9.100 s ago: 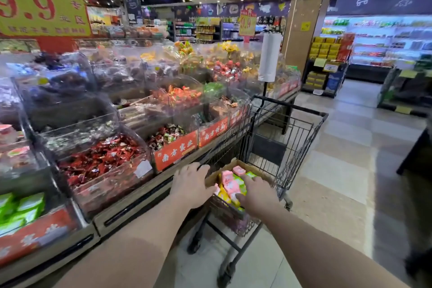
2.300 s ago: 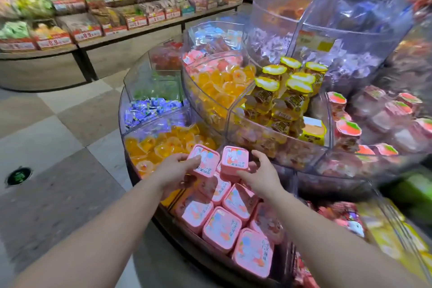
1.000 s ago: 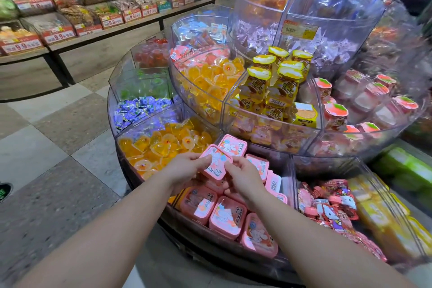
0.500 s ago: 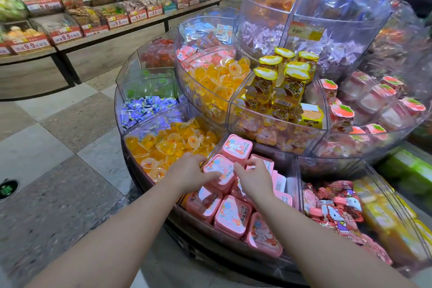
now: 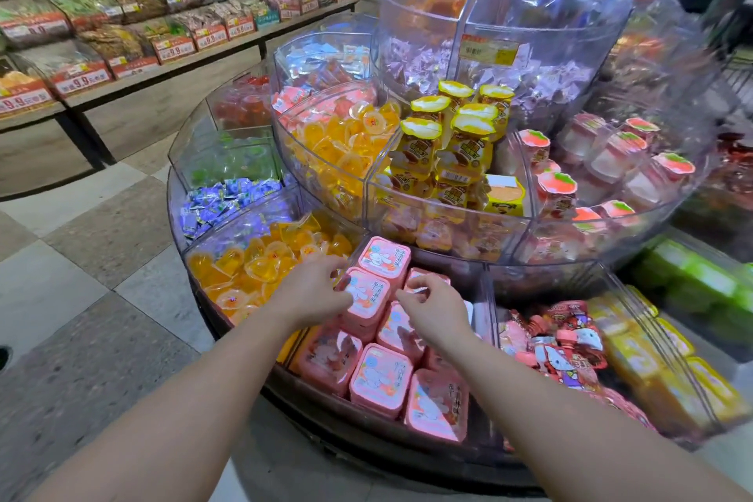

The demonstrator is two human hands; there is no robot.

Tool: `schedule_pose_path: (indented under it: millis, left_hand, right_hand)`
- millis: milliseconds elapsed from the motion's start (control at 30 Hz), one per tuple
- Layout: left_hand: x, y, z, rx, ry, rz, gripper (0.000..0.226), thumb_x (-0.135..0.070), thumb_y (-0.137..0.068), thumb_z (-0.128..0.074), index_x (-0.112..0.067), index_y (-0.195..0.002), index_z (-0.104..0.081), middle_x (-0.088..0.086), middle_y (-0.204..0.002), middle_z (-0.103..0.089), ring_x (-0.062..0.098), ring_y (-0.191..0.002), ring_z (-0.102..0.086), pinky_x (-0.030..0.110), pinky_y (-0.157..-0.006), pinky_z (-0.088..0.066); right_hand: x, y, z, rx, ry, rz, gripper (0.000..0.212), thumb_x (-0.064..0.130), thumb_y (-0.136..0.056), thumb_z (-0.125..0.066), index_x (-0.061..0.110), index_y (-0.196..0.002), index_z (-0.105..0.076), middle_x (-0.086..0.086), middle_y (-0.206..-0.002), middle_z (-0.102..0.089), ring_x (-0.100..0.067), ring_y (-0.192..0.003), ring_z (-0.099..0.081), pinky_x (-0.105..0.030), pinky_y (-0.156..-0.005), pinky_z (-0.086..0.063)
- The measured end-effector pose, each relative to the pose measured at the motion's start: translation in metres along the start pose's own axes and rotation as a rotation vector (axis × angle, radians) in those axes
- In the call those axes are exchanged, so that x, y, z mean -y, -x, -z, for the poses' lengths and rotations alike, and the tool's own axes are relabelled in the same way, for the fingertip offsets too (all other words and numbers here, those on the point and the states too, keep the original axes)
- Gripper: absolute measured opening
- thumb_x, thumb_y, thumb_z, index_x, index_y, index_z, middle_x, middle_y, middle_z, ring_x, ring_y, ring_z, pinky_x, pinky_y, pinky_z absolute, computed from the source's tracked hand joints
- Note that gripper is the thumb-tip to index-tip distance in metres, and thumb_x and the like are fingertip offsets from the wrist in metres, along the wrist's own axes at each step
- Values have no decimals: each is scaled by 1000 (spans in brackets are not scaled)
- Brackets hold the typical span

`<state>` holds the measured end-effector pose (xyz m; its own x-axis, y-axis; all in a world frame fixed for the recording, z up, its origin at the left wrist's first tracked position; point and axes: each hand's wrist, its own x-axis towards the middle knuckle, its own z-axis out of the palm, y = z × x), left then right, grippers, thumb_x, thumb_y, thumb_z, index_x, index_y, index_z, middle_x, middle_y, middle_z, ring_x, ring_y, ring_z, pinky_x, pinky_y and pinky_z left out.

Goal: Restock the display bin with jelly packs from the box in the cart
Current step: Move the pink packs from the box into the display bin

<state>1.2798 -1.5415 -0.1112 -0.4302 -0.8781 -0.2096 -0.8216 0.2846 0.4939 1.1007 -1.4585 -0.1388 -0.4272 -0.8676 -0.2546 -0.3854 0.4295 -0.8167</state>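
Note:
Pink square jelly packs (image 5: 381,381) with a white cartoon rabbit on the lid fill a clear wedge-shaped display bin (image 5: 486,300) on the lowest tier of a round stand. My left hand (image 5: 313,291) grips the left edge of a pink pack (image 5: 366,295) that lies on top of the pile. Just behind it sits another pink pack (image 5: 385,259). My right hand (image 5: 438,308) has its thumb and curled fingers pinching the front edge of a third pink pack (image 5: 428,277). The cart and its box are out of view.
Orange jelly cups (image 5: 252,269) fill the bin to the left, red cartoon pouches (image 5: 566,342) the bin to the right. A higher tier overhangs with yellow-lidded jars (image 5: 452,143) and peach cups (image 5: 556,183). Snack shelves (image 5: 122,65) run along the aisle's left side.
Both hands have stayed over the pink bin, shifting slightly on the top packs. Earlier they were lowering packs onto the pile; long before, they were at the box in the cart.

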Motion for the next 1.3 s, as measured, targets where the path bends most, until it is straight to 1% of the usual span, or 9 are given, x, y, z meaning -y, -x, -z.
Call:
schedule_pose_path:
  millis: [67, 167, 333, 567, 667, 833, 933, 1067, 1300]
  left_hand:
    - [-25, -8, -2, -84, -73, -31, 52, -36, -79, -60, -24, -130, -55, 7, -124, -56, 25, -120, -49, 33, -94, -41]
    - [-76, -16, -21, -159, -297, -85, 56, -53, -82, -54, -26, -132, -52, 6, -125, -55, 28, -120, -48, 37, -100, -40]
    - [-188, -17, -84, -167, -469, -282, 61, -61, -80, -53, -26, -130, -51, 6, -127, -54, 29, -119, -49, 37, -98, -38]
    - [-407, 0, -209, -83, -420, -498, 61, -58, -83, -53, -29, -135, -42, 3, -135, -45, 27, -128, -41, 41, -106, -31]
    - [-498, 8, -256, -103, -394, -621, 56, -59, -82, -51, -27, -129, -48, 3, -130, -50, 28, -122, -46, 39, -100, -36]
    - [-608, 5, -314, -62, -381, -714, 62, -59, -80, -55, -28, -133, -45, 5, -140, -45, 29, -128, -41, 40, -106, -31]
    - [-654, -16, -337, -48, -349, -746, 62, -56, -81, -55, -29, -135, -44, 2, -142, -43, 28, -131, -39, 39, -107, -29]
    - [-711, -71, -370, -47, -350, -782, 52, -57, -78, -53, -29, -122, -50, 0, -123, -52, 27, -122, -46, 38, -102, -36]
    - [-833, -191, -404, 19, -340, -802, 59, -55, -81, -53, -29, -134, -44, 2, -137, -46, 28, -127, -40, 41, -106, -32]
  right_hand:
    - [-6, -1, 22, -53, 127, 95, 21, 33, -87, -62, 26, -106, -59, 5, -92, -62, -21, -86, -62, -30, -75, -46]
    - [-20, -3, 66, -151, 416, 215, 48, 39, -86, -59, 22, -131, -52, -4, -124, -57, -25, -118, -50, -35, -97, -42]
    - [-80, 9, 165, -209, 720, 95, 71, 56, -88, -48, 29, -149, -25, -7, -155, -26, -30, -144, -17, -45, -117, -18]
    - [-198, 70, 364, -397, 744, -85, 67, 57, -83, -51, 30, -142, -36, -7, -142, -41, -30, -135, -33, -43, -110, -31]
    - [-240, 99, 444, -496, 698, -146, 53, 52, -83, -53, 30, -130, -46, -7, -129, -52, -30, -122, -46, -41, -99, -41]
    - [-294, 110, 543, -528, 715, -237, 62, 50, -90, -49, 29, -145, -30, -7, -144, -40, -27, -135, -33, -40, -109, -29]
    - [-318, 90, 585, -512, 693, -258, 64, 54, -92, -44, 28, -148, -25, -9, -150, -33, -28, -139, -27, -42, -113, -25]
    - [-342, 40, 641, -520, 710, -267, 63, 53, -93, -43, 30, -149, -25, -9, -148, -34, -28, -138, -28, -43, -112, -26]
    - [-367, -72, 764, -547, 691, -314, 58, 52, -92, -44, 27, -144, -35, -8, -145, -40, -27, -136, -31, -41, -109, -29]
